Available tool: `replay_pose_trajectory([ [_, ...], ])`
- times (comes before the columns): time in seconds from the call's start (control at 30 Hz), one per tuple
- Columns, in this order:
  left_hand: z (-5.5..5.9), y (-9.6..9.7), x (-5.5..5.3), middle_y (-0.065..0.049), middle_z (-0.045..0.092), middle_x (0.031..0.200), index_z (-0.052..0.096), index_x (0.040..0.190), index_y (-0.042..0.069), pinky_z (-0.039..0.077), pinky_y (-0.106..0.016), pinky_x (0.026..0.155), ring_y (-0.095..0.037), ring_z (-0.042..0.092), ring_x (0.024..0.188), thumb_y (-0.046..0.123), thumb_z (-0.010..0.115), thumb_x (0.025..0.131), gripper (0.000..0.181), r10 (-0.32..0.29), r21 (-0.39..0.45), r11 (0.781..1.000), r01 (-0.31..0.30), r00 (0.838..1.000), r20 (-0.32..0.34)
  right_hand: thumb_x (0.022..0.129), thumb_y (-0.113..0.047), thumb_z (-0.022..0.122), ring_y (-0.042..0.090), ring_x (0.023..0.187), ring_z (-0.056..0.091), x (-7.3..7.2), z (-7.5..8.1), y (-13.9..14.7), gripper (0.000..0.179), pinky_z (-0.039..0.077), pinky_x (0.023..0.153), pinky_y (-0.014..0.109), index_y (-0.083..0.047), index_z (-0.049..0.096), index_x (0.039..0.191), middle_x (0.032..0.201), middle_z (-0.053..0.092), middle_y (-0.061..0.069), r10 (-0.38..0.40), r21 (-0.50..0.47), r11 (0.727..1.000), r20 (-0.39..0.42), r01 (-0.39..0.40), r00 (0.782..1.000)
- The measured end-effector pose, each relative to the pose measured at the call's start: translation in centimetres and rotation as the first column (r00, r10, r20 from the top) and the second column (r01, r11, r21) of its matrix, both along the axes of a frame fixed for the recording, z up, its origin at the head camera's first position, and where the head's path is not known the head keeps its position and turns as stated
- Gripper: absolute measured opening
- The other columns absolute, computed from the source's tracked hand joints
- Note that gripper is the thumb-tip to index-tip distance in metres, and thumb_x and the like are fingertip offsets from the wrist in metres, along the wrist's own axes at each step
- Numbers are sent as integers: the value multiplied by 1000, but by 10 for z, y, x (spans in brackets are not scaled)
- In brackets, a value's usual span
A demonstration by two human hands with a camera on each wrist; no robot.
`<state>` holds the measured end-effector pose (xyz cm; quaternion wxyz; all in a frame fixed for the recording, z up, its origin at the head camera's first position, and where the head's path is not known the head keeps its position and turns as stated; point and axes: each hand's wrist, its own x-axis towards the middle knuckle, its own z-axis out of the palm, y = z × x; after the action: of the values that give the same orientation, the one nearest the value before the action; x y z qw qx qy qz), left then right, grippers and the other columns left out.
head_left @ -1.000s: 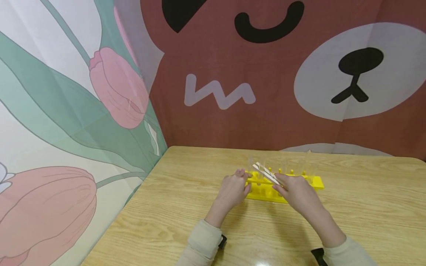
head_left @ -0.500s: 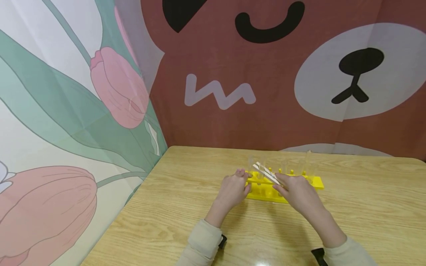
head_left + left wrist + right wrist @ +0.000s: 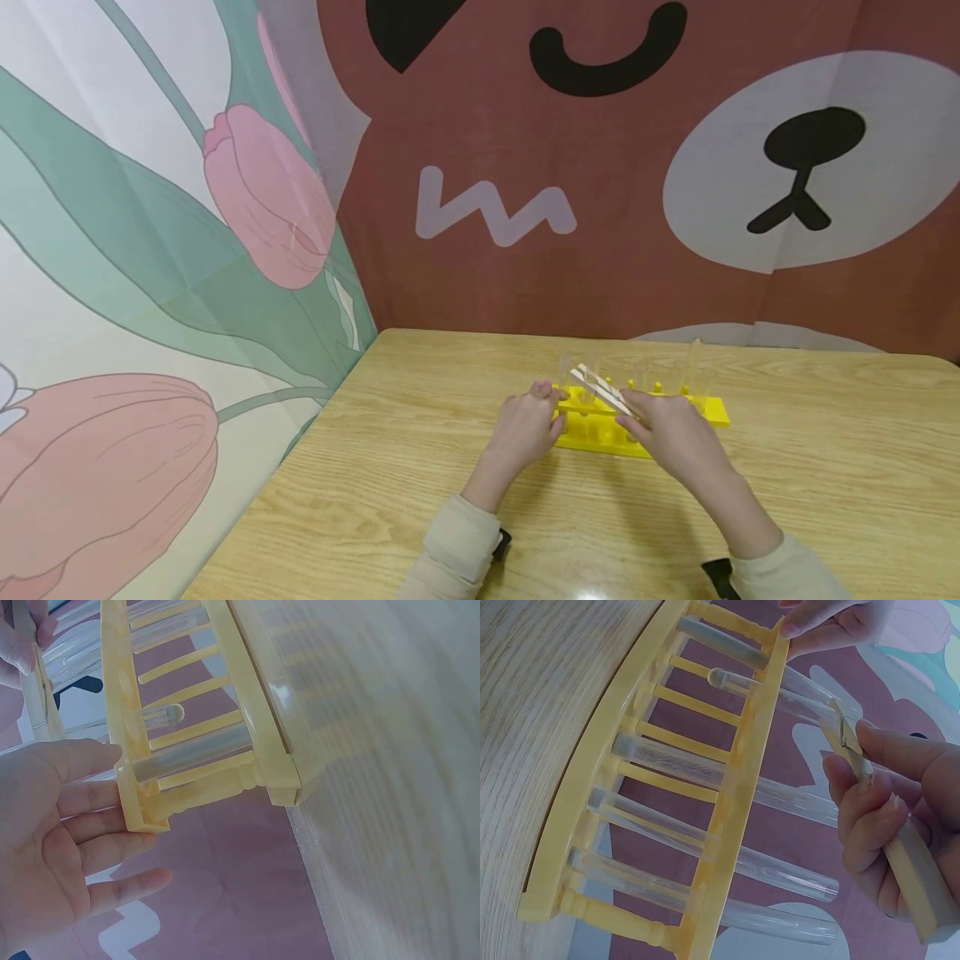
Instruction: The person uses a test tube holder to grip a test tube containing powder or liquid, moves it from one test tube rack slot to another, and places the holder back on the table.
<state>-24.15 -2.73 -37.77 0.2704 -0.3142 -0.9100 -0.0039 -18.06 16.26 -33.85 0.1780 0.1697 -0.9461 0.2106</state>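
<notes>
My left hand (image 3: 525, 427) grips the left end of a yellow test tube rack (image 3: 133, 796), thumb on one side of its upper plate and fingertips at the other. In my right hand (image 3: 678, 437) is a wooden test tube clamp (image 3: 600, 390) with a metal spring, pinched between thumb and fingers. The clamp's tips are at the upper part of a clear test tube (image 3: 806, 705); whether they close round it cannot be told. That tube's rounded bottom hangs just below the upper plate, higher than the other tubes. Several clear test tubes (image 3: 787, 874) stand in the rack.
The rack stands on a light wood-grain table (image 3: 420, 400), toward its back edge. Behind hangs a brown cloth with a bear print (image 3: 480, 283), and to the left a cloth printed with tulips (image 3: 270, 200). Upright yellow pegs (image 3: 657, 387) line the rack's rear.
My right hand and the clamp have shifted very slightly to the right and up. The left hand and the rack stay where they were.
</notes>
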Motion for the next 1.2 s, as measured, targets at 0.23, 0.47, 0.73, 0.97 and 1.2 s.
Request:
replay_pose_trajectory([
  [0.23, 0, 0, 0, 4, 59, 87, 68, 95, 13, 31, -17, 39, -8, 57, 67, 24, 63, 81, 20, -6, 4, 1000, 6, 1000, -12, 79, -14, 66, 4, 43, 42, 0, 0, 1, 42, 32, 37, 22, 9, 57, 113, 72, 63, 8, 4, -7, 1000, 4, -4, 1000],
  [0.47, 0, 0, 0, 4, 58, 86, 68, 95, 13, 30, -17, 39, -8, 57, 68, 24, 62, 81, 19, -7, 6, 1000, 7, 1000, -12, 80, -15, 66, 5, 41, 39, 1, 2, 2, 42, 31, 36, 23, 8, 57, 113, 70, 63, 6, 3, -10, 1000, 7, -3, 1000],
  [0.73, 0, 1, 0, 4, 57, 84, 68, 95, 13, 29, -16, 39, -8, 59, 71, 24, 62, 81, 19, 0, 1, 1000, 0, 1000, -3, 80, -15, 66, 4, 42, 40, 2, 2, 2, 41, 31, 38, 22, 8, 57, 112, 74, 64, 10, 6, -8, 1000, -5, -6, 1000],
  [0.97, -1, 1, -1, 5, 54, 81, 68, 96, 13, 26, -15, 37, -5, 48, 54, 24, 62, 81, 19, -7, 1, 1000, 7, 1000, -6, 80, -15, 65, 5, 41, 38, 2, 3, 2, 42, 31, 38, 23, 8, 57, 113, 76, 64, 11, 3, -9, 1000, 1, -3, 1000],
  [1.2, -1, 1, -1, 5, 54, 82, 68, 96, 14, 27, -15, 38, -5, 48, 56, 24, 62, 82, 19, -6, 1, 1000, 6, 1000, 5, 80, -16, 65, 6, 40, 37, 2, 3, 3, 41, 32, 38, 23, 8, 57, 113, 79, 65, 13, -5, -13, 1000, 18, 5, 1000],
])
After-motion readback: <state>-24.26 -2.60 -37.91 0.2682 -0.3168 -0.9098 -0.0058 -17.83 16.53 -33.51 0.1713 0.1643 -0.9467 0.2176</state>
